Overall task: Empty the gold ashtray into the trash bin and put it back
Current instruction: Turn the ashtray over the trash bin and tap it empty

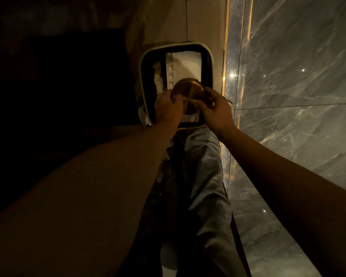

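The round gold ashtray (189, 92) is turned so its flat brushed base faces me, held over the opening of the trash bin (141, 76). My left hand (168, 107) grips its left edge and my right hand (216, 110) grips its right edge. The bin is rectangular with rounded corners, a pale rim and a dark inside. White paper (186, 62) and crumpled scraps (158, 76) lie in it. The ashtray's hollow side is hidden from me.
A glossy grey marble wall (298, 86) with a lit gold strip (226, 56) runs along the right. The beige tile floor (168, 21) lies beyond the bin. Dark furniture (58, 76) fills the left. My grey trouser leg (198, 186) is below the bin.
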`<state>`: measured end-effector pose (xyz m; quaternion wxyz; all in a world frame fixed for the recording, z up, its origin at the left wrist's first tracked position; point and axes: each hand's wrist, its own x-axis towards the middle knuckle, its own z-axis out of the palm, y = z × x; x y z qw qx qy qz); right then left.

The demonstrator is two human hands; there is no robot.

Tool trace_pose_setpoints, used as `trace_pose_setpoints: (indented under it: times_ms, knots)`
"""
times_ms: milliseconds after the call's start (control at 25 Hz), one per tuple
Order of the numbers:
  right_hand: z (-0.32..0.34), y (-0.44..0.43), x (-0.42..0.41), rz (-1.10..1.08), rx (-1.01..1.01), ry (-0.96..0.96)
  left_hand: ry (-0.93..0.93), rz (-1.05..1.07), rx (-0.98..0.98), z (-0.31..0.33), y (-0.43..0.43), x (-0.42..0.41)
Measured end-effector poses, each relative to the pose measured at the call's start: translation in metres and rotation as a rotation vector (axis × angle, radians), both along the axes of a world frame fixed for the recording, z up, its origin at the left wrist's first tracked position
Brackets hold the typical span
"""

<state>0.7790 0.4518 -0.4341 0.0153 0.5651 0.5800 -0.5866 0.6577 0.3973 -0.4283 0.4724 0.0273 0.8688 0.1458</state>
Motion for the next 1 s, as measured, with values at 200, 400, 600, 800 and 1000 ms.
trace_pose_setpoints:
  times_ms: [200,400,600,800,1000]
  knots:
    - [0.014,0.008,-0.004,0.01,-0.011,-0.017,-0.039,-0.27,0.069,0.024,-0.009,0.0]
    - [0.024,0.012,-0.001,-0.018,0.025,0.022,-0.02,-0.425,0.138,0.034,-0.012,0.001]
    - [0.031,0.009,0.006,-0.099,-0.045,0.03,0.087,-0.55,0.12,0.037,-0.013,0.001]
    - [0.032,0.012,0.018,-0.128,-0.137,0.051,0.086,-0.641,0.197,0.038,-0.024,0.0]
    - [0.034,0.011,0.02,-0.138,-0.125,0.055,0.068,-0.688,0.227,0.043,-0.022,0.0]
